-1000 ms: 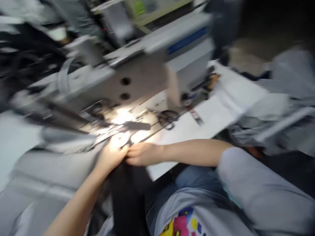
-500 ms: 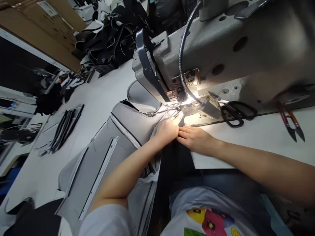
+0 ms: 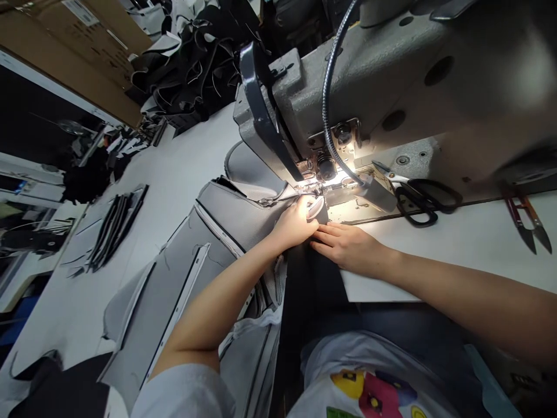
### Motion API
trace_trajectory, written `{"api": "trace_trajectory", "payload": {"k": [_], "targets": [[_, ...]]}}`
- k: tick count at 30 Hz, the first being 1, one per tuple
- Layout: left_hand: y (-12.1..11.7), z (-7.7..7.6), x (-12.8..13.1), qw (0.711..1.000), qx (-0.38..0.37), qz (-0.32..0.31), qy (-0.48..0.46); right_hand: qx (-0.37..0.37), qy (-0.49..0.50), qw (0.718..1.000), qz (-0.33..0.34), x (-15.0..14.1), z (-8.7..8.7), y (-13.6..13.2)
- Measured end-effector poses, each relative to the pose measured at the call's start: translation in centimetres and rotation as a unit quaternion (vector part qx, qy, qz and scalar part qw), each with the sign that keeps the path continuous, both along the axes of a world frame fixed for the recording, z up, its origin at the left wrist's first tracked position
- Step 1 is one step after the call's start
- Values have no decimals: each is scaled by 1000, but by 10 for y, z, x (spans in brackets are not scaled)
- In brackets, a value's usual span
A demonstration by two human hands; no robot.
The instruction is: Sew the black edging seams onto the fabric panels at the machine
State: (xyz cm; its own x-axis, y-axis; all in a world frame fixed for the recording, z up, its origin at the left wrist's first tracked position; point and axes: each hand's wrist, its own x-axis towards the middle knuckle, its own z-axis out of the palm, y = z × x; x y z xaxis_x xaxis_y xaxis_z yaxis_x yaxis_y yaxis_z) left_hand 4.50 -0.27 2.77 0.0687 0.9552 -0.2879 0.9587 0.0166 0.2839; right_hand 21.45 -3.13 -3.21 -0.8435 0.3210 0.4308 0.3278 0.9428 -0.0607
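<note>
Close in front of the sewing machine's lit needle area (image 3: pixel 324 174), my left hand (image 3: pixel 296 225) grips the edge of a grey fabric piece (image 3: pixel 243 212). A pale curled edge shows between its thumb and forefinger. My right hand (image 3: pixel 350 247) lies flat on a black fabric strip (image 3: pixel 324 276), its fingertips close to my left hand. The strip hangs over the front table edge. The large grey piece, with white-edged seams, spreads left under my left forearm. Part of the fabric under the fingers is hidden.
Black-handled scissors (image 3: pixel 420 197) rest on the machine bed, right of the needle. Red-handled thread snips (image 3: pixel 526 217) lie farther right. A flexible metal lamp neck (image 3: pixel 328 87) hangs before the machine head. Stacked dark pieces (image 3: pixel 115 229) and a black fabric heap (image 3: pixel 195 69) are on the table.
My left hand's fingers have shifted, and the pale curled edge now shows between them. My right hand stays flat on the black strip. The machine appears slightly farther right in view.
</note>
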Motion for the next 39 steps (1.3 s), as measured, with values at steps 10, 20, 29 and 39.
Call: {"api": "trace_trajectory", "payload": {"k": [10,20,29,39], "targets": [[18,-16,-18,977,-50,20,-207,-16,-12,1000,1,1,1,0],[4,13,0,978,-23,-152,142,33,9,999,-14,-2,-6,-2],[1,24,13,939,-34,-203,276,15,-42,999,-25,-1,7,-4],[4,22,20,935,-4,-203,291,33,9,998,-54,3,-7,1]]}}
